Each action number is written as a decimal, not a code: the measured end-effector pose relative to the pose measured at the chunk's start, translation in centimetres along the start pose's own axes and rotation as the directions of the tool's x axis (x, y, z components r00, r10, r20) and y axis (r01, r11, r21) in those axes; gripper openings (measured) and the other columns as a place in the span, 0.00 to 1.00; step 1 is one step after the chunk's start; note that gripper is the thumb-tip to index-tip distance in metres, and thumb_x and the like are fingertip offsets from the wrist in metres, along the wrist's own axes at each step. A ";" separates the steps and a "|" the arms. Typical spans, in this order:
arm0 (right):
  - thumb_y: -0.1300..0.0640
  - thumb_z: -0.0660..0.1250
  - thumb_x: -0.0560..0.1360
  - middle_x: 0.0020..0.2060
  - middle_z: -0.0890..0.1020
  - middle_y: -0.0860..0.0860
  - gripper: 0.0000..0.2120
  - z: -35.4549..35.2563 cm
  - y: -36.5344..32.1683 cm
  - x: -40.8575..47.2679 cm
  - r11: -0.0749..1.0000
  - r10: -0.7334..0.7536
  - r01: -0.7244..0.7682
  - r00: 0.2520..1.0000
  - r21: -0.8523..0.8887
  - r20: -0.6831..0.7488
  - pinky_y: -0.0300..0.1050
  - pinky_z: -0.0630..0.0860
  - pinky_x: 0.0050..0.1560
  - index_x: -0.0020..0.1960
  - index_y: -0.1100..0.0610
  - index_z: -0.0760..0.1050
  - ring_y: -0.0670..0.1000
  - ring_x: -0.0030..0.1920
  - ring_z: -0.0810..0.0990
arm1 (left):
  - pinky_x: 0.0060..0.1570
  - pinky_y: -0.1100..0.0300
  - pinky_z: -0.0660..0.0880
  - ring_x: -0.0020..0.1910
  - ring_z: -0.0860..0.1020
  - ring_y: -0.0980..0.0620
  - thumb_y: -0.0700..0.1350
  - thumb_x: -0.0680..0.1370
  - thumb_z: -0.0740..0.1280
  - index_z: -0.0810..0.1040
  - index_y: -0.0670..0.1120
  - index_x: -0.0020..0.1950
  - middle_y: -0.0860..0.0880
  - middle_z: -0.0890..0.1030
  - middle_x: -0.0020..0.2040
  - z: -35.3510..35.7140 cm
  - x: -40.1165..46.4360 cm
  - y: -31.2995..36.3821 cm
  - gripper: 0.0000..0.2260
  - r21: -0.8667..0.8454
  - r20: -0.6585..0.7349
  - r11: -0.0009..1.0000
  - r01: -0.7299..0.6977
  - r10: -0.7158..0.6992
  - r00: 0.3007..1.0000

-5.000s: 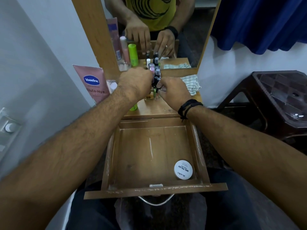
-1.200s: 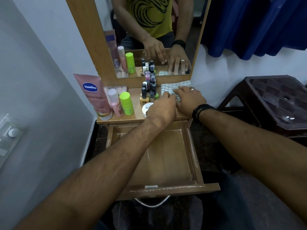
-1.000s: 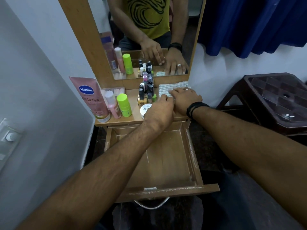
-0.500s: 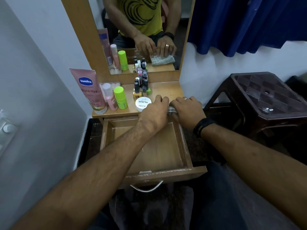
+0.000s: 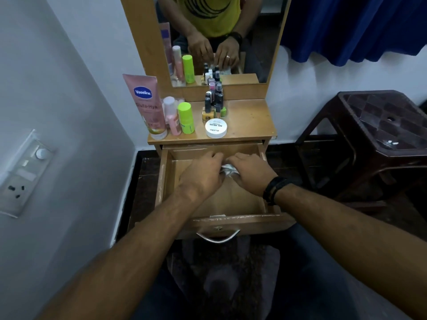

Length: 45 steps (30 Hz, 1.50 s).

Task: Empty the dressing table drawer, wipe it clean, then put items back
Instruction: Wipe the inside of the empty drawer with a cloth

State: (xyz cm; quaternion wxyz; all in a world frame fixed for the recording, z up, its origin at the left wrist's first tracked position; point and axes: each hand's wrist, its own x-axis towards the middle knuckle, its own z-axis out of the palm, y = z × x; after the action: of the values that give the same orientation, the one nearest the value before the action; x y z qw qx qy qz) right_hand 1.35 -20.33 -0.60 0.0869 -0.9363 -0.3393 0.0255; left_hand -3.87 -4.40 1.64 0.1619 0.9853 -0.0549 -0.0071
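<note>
The wooden drawer (image 5: 238, 221) of the dressing table stands pulled out and holds only my hands and a cloth. My left hand (image 5: 203, 175) and my right hand (image 5: 250, 174) sit side by side inside it near the back, both closed on a bunched pale checked cloth (image 5: 227, 170) that shows between them. On the tabletop (image 5: 251, 121) stand a pink Vaseline tube (image 5: 146, 105), a pink bottle (image 5: 172, 116), a green bottle (image 5: 186, 117), a cluster of several nail polish bottles (image 5: 213, 103) and a white round nail polish remover tub (image 5: 216, 128).
A mirror (image 5: 219, 40) rises behind the tabletop. A white wall with a switch panel (image 5: 22, 172) runs along the left. A dark brown plastic stool (image 5: 381, 139) stands to the right, under a blue curtain (image 5: 355, 26). A metal handle (image 5: 218, 237) hangs from the drawer front.
Both hands took the cloth from the right of the tabletop and brought it down into the drawer. Since five seconds ago the white tub moved from the drawer to the tabletop.
</note>
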 end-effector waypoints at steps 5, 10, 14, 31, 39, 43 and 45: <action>0.56 0.65 0.77 0.54 0.78 0.55 0.11 1.9 -0.4 2.9 0.966 0.217 -0.213 0.976 0.146 -0.014 0.51 0.75 0.51 0.59 0.56 0.75 0.59 0.53 0.78 | 0.54 0.49 0.76 0.59 0.77 0.45 0.57 0.80 0.62 0.74 0.49 0.66 0.47 0.74 0.65 0.6 -4.2 -4.9 0.18 -0.128 -0.155 0.974 0.186 -0.205 0.966; 0.55 0.62 0.78 0.58 0.76 0.56 0.15 4.5 -0.3 3.4 0.946 0.324 -0.323 0.943 -0.018 0.071 0.57 0.78 0.52 0.63 0.54 0.72 0.61 0.56 0.77 | 0.56 0.42 0.75 0.62 0.74 0.42 0.62 0.81 0.57 0.73 0.51 0.67 0.46 0.73 0.67 1.6 -8.0 -10.0 0.21 -0.265 -0.259 0.870 0.415 -0.479 0.839; 0.59 0.56 0.78 0.63 0.71 0.55 0.18 6.2 -1.5 2.6 0.922 0.376 -0.346 0.906 -0.171 0.196 0.59 0.75 0.43 0.66 0.55 0.70 0.61 0.61 0.73 | 0.59 0.43 0.74 0.64 0.73 0.43 0.61 0.82 0.57 0.72 0.50 0.68 0.46 0.73 0.67 1.8 -8.4 -9.9 0.21 -0.317 -0.287 0.856 0.408 -0.497 0.819; 0.47 0.50 0.82 0.73 0.63 0.53 0.20 9.6 -10.5 11.7 0.966 0.220 -0.252 0.921 0.062 0.321 0.66 0.67 0.63 0.74 0.43 0.62 0.62 0.70 0.66 | 0.57 0.44 0.74 0.60 0.74 0.50 0.62 0.82 0.56 0.74 0.52 0.62 0.53 0.74 0.62 2.7 -8.4 -10.3 0.18 -0.310 -0.261 0.862 0.401 -0.482 0.836; 0.53 0.55 0.80 0.69 0.68 0.55 0.21 6.6 -7.0 9.0 0.945 0.324 -0.288 0.891 -0.155 0.319 0.68 0.73 0.57 0.72 0.51 0.67 0.69 0.65 0.70 | 0.55 0.41 0.76 0.58 0.76 0.49 0.62 0.81 0.57 0.75 0.51 0.62 0.51 0.75 0.62 2.6 -8.6 -10.2 0.19 -0.322 -0.259 0.860 0.396 -0.482 0.837; 0.55 0.54 0.79 0.71 0.65 0.57 0.23 6.6 -6.0 8.5 0.920 0.392 -0.355 0.852 -0.168 0.346 0.70 0.71 0.60 0.74 0.53 0.63 0.69 0.68 0.67 | 0.55 0.41 0.76 0.58 0.75 0.49 0.62 0.81 0.57 0.75 0.50 0.61 0.51 0.75 0.61 2.7 -8.6 -10.1 0.19 -0.309 -0.258 0.866 0.393 -0.474 0.842; 0.55 0.56 0.78 0.68 0.68 0.58 0.22 6.9 -6.3 9.1 0.934 0.355 -0.322 0.884 -0.152 0.304 0.65 0.72 0.61 0.72 0.55 0.67 0.67 0.65 0.71 | 0.55 0.40 0.75 0.58 0.75 0.49 0.62 0.81 0.57 0.75 0.50 0.61 0.51 0.75 0.61 2.8 -8.5 -10.1 0.19 -0.300 -0.260 0.871 0.389 -0.467 0.845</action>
State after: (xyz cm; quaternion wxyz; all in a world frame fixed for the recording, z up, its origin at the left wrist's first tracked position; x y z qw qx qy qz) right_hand 3.62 -8.70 -6.19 -0.0221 -0.9669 -0.1811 0.1781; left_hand -11.33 5.14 -4.23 0.2788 0.9334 0.1962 0.1122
